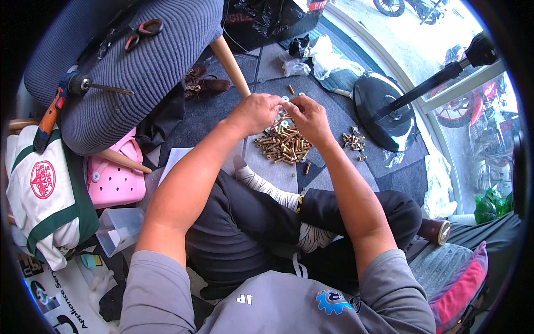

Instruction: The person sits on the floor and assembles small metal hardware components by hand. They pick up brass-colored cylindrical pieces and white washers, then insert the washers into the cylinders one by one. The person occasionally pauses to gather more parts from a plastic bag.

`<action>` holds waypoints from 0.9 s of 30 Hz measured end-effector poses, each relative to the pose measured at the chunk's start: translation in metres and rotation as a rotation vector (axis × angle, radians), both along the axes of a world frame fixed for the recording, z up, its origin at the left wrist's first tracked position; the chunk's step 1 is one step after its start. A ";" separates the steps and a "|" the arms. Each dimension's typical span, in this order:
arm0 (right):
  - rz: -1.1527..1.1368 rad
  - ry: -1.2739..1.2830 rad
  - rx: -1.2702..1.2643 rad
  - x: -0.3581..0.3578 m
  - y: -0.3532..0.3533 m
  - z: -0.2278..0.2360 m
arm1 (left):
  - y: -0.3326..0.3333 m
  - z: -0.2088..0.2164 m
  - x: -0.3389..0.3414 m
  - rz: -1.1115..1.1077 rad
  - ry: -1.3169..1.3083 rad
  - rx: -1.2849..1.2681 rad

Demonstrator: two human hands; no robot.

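Above a heap of brass-coloured bolts on the floor, my two hands meet with their fingertips together. My left hand is closed in a pinch, and my right hand pinches toward it from the other side. Whatever sits between the fingertips is too small and too covered to name. Pale washers lie among the bolts just under the hands. To the right is a smaller cluster of bolts with nuts or washers. One loose bolt lies in front of the heap.
A ribbed grey chair at left bears a drill and scissors. Below stand pink clogs, a clear plastic bin and a canvas bag. At right is a black round stand base beside the glass.
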State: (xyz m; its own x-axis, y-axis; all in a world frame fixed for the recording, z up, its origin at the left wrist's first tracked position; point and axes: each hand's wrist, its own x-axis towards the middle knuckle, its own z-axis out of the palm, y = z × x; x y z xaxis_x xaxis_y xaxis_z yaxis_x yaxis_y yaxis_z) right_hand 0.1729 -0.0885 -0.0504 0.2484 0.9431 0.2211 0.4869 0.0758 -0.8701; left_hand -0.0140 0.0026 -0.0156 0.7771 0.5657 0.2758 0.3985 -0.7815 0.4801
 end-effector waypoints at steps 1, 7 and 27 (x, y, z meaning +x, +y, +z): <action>-0.023 0.003 -0.112 0.000 0.000 0.003 | -0.003 0.002 0.001 -0.021 0.034 0.014; -0.198 -0.080 -0.354 0.015 -0.003 0.020 | -0.013 0.002 0.007 -0.061 0.058 0.038; 0.061 -0.301 -0.251 0.008 -0.010 0.001 | 0.002 -0.010 0.007 0.043 0.149 -0.047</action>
State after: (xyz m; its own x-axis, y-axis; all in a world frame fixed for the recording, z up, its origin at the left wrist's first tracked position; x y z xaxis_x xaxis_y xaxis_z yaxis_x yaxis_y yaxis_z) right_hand 0.1810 -0.0983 -0.0496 0.1491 0.9882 0.0365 0.7242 -0.0840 -0.6844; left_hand -0.0073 0.0042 -0.0258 0.7821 0.6092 0.1311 0.5010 -0.7399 0.4489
